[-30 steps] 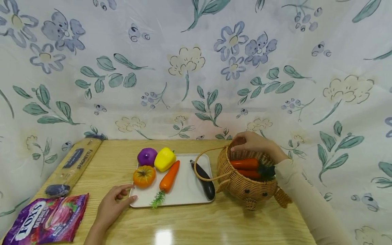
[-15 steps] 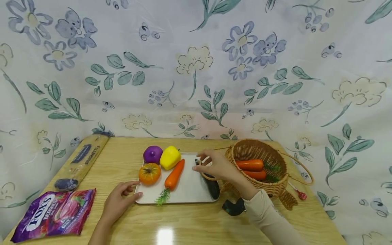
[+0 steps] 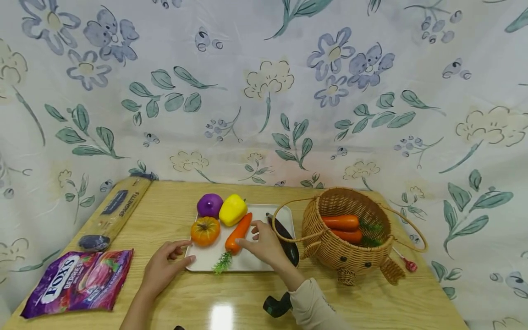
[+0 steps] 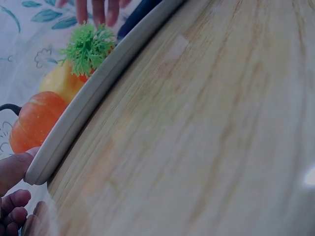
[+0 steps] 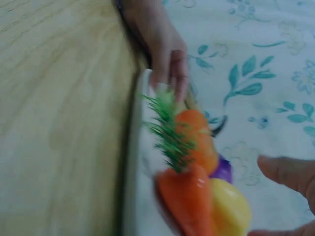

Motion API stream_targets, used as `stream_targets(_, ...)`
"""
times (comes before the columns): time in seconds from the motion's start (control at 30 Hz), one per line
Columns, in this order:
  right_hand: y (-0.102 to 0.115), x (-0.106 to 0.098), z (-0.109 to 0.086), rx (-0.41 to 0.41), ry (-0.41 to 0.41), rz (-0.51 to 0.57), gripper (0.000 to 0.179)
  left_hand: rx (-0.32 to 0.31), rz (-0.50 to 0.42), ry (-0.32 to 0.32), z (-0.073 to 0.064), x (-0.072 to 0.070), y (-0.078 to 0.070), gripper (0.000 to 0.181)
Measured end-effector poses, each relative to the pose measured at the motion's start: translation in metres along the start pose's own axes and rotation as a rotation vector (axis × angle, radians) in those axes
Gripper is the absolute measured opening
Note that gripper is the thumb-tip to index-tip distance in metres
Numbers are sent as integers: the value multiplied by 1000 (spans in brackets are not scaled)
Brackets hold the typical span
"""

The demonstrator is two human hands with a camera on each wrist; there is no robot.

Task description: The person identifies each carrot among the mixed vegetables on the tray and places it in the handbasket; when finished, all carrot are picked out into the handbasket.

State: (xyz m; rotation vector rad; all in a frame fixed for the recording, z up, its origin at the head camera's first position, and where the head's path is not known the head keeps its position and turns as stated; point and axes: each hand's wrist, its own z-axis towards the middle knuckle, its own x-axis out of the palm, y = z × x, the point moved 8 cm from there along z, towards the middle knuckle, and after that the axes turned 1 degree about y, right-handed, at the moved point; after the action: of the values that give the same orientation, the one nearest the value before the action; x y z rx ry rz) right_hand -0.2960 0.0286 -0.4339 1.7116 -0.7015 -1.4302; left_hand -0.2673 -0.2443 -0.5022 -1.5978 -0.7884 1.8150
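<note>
An orange toy carrot [image 3: 238, 234] with a green leafy top lies on the white tray [image 3: 255, 265]. Over it is my right hand [image 3: 266, 245], thumb and fingers parted; the right wrist view shows a gap between the thumb and a finger [image 5: 283, 172]. My left hand [image 3: 166, 265] holds the tray's near left corner, thumb at the rim in the left wrist view and other fingers curled beside it. Also on the tray are a toy pumpkin [image 3: 205, 231], a purple onion-like vegetable [image 3: 209, 205], a yellow bell pepper [image 3: 233, 210] and a dark eggplant [image 3: 290, 250].
Right of the tray stands a wicker basket [image 3: 330, 256] holding carrots [image 3: 341, 223]; one handle loop overhangs the eggplant. A lollipop [image 3: 409, 265] lies beyond it. Left are a spaghetti pack [image 3: 115, 213] and a purple FOX'S bag [image 3: 78, 284]. A floral cloth hangs behind.
My right hand has left the basket rim, lowered the handle toward the eggplant, let go, and moved left over the carrot. My left hand has stayed at the tray corner.
</note>
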Motion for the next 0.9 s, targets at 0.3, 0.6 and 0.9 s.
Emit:
stream_targets(0.3, -14, 33, 14, 165, -264, -53, 77, -6, -15, 9, 0, -1, 0, 45)
stream_targets(0.6, -13, 38, 15, 200, -363, -114, 74, -13, -22, 0, 1, -1, 0, 45)
stream_targets(0.9, -25, 28, 10, 249, -385, -164, 68, -9, -9, -5, 1, -1, 0, 45)
